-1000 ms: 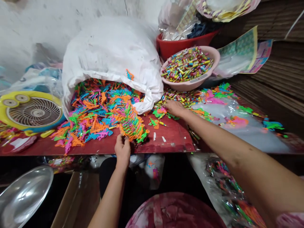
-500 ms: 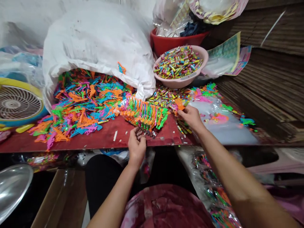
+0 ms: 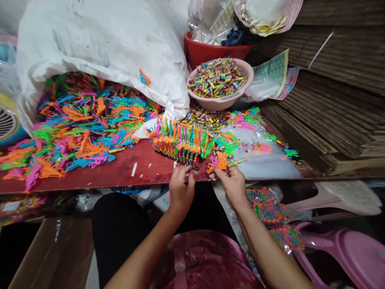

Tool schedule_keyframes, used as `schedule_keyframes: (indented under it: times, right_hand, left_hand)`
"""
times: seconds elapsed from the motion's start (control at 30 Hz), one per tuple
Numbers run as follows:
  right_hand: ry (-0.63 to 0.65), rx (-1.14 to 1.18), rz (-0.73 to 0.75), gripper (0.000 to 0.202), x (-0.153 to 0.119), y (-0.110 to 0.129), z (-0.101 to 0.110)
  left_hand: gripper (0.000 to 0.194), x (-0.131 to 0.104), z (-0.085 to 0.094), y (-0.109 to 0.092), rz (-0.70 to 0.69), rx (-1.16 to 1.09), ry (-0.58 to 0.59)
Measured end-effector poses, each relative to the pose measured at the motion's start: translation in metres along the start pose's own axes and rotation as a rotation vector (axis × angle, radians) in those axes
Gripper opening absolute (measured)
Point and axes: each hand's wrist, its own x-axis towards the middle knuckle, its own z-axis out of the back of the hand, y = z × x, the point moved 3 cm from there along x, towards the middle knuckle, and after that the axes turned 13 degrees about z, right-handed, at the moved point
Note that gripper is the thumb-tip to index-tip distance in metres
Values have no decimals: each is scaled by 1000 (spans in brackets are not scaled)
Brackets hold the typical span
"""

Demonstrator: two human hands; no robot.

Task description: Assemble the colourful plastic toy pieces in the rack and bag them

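Observation:
My right hand (image 3: 234, 185) is closed on an orange plastic toy gun (image 3: 221, 160) at the table's front edge. A pink piece (image 3: 213, 161) and a yellow-green tube (image 3: 232, 163) show beside it. The fingers of my left hand (image 3: 182, 188) are curled at the front corner of a dark wire rack (image 3: 196, 164); whatever they grip is hidden. In that rack a dense row of colourful toy guns (image 3: 183, 140) stands upright, with small tubes below them.
Loose toy guns (image 3: 81, 132) spill from a white sack (image 3: 105, 36) on the left. A pink basin (image 3: 222, 102) heaped with small coloured tubes stands behind the rack, with more tubes (image 3: 207, 118) on the red table (image 3: 114, 172). Clear plastic bags (image 3: 258, 160) lie right; cardboard (image 3: 337, 92) is stacked beyond.
My right hand has drawn back toward the table's front edge, bringing the orange toy gun in front of the rack's right end. My left hand has shifted slightly right. The view has swung right.

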Motion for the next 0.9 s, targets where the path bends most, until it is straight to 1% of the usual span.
schedule_keyframes:
  times: [0.07,0.13,0.23,0.33,0.47,0.53,0.6,0.67,0.73,0.8,0.83,0.9]
  right_hand:
    - [15,-2,4,35,-7,-1,-6]
    - [36,-39,18,30,-14,-2,-10]
    - [36,-132,54,25,-21,-2,-14]
    - [53,-199,95,23,-22,1,-16]
    - [110,-149,106,22,-24,7,-18]
    - [128,-115,121,26,-26,11,-13]
    - [110,-156,214,40,-25,19,-1]
    - [112,-335,402,53,-22,30,14]
    - [187,-599,618,55,-19,41,26]
    - [269,-833,786,53,-14,48,34]
    - [284,-916,843,54,-11,50,37]
    - [280,-1019,908,58,-7,53,39]
  left_hand:
    - [24,-6,-7,-7,-107,89,82]
    - [23,-10,-12,-9,-150,177,114]
    - [13,-10,-15,-10,-161,290,120]
    - [6,-8,-15,-9,-175,364,150]
    - [6,-6,-12,-9,-198,407,142]
    - [7,-6,-8,-7,-213,422,115]
    - [7,-6,-4,-6,-232,451,94]
    - [7,-6,0,-6,-243,503,82]
    - [8,-7,4,-7,-251,559,78]
    - [8,-9,7,-10,-258,587,79]
    - [8,-9,8,-12,-264,588,80]
    - [7,-11,10,-18,-280,589,80]
